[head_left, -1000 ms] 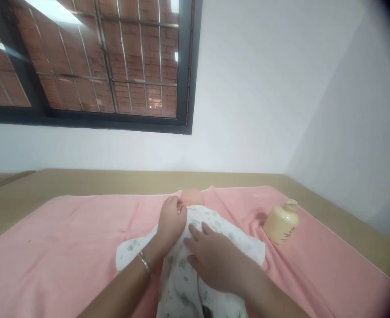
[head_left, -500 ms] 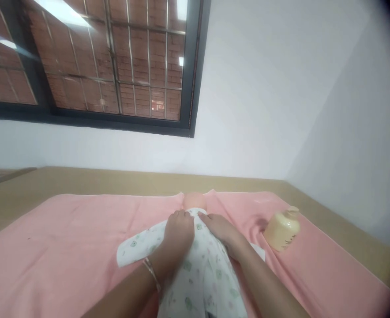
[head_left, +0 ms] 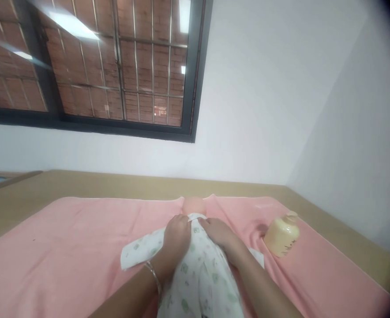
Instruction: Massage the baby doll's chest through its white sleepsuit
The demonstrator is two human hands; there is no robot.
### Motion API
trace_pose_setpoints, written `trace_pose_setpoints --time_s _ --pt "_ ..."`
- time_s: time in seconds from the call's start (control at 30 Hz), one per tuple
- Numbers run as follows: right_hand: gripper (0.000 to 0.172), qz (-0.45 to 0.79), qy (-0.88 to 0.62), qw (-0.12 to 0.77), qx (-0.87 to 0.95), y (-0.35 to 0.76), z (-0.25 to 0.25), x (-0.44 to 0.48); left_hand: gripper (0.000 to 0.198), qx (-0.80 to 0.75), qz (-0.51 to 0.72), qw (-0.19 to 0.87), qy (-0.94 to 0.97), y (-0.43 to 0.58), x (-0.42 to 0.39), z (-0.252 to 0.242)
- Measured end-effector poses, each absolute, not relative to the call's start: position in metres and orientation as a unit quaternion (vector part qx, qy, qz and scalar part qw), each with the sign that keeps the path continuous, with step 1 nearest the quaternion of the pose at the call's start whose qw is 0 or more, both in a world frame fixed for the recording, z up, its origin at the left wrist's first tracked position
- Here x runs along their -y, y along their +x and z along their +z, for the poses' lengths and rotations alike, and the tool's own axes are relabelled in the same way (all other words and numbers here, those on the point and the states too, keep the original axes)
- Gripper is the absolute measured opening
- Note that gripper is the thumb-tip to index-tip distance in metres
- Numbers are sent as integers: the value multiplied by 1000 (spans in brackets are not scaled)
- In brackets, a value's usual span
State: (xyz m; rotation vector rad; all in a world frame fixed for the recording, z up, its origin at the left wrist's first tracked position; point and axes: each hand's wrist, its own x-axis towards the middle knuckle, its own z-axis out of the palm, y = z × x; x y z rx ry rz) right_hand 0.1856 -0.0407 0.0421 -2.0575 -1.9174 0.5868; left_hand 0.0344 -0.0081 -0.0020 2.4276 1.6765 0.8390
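Observation:
A doll (head_left: pixel 194 206) lies on its back with its rounded head at the far end. It wears a white baby gown (head_left: pixel 203 269) printed with small green and pink figures, its sleeves spread to both sides. At the neckline, my left hand (head_left: pixel 177 234) is closed with its fingers curled on the cloth. Opposite it, my right hand (head_left: pixel 219 234) pinches the other side of the collar, thumb toward the middle. A thin pale strip of cloth shows between both hands. My fingertips are partly hidden.
A pink cloth (head_left: pixel 82 247) lies under the doll, slightly wrinkled. To the right stands a cream-yellow bottle (head_left: pixel 283 236) with a cap and dark markings. A wooden edge (head_left: pixel 132 183) runs along the white wall, below a barred window (head_left: pixel 122 66).
The view has tilted up slightly, so everything sits a little lower. Both hands stay at the collar, with the fingers shifting a little and the pale strip showing more between them.

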Motion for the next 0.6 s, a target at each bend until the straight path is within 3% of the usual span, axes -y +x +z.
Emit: trace_pose_setpoints --time_s 0.17,0.23,0.37,0.47,0.6 --pt "34 30 -692 100 715 168 35 48 52 -585 203 128 775 26 6 7" --pt "36 50 -695 105 709 169 34 45 46 -575 212 97 785 28 6 7" --pt "56 162 -705 135 677 187 33 35 28 -560 255 22 788 36 8 4" --pt "56 165 -705 145 675 190 32 35 27 -599 250 66 758 35 8 4" --pt "42 67 -699 136 699 178 29 41 43 -610 198 155 751 28 4 6"
